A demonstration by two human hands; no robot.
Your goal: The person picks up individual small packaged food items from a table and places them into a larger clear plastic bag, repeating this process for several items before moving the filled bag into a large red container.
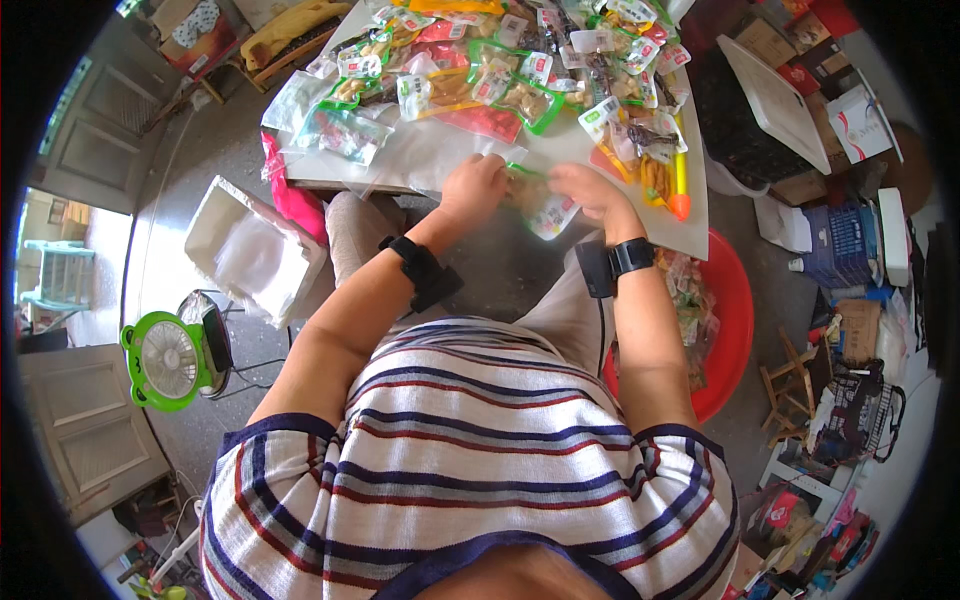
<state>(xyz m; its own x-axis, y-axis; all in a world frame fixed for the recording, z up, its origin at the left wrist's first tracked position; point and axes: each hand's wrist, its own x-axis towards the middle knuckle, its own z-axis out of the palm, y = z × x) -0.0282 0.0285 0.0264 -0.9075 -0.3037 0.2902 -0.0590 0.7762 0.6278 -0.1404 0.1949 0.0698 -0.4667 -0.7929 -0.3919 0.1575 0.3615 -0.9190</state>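
A green-edged snack packet (553, 214), partly see-through and bearing writing, hangs just off the table's front edge between my hands. My left hand (474, 189) is curled, its fingertips at the packet's left end. From the other side, my right hand (589, 189) pinches the packet near its upper right edge. Clear plastic film (431, 174) lies on the table beside my left hand; whether that hand also holds some of it is unclear. Beyond, a heap of sealed snack packets (525, 97) covers much of the white table (694, 210).
An orange-tipped yellow tube (680, 187) lies by the table's right edge. A red basin (731, 330) with packets stands on the floor at right. Left are a white foam box (217, 217) holding clear plastic, a pink bag (292, 199) and a green fan (165, 361).
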